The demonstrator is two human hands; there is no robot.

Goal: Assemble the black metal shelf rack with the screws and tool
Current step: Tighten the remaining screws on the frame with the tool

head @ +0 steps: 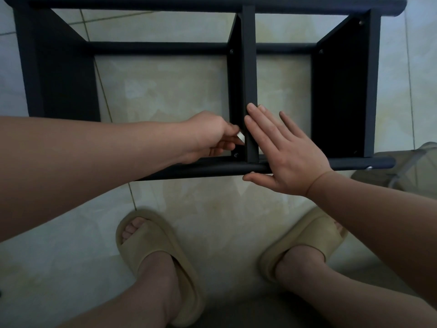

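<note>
Let the flat, released right grip [290,157] brace the black metal shelf rack [249,67] while the left grip [208,136], pinching seemingly a small pale tool [240,136], turns squarely.

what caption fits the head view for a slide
Left hand pinches a small pale object beside the middle panel of the black rack while the flat right hand presses on it.
</note>
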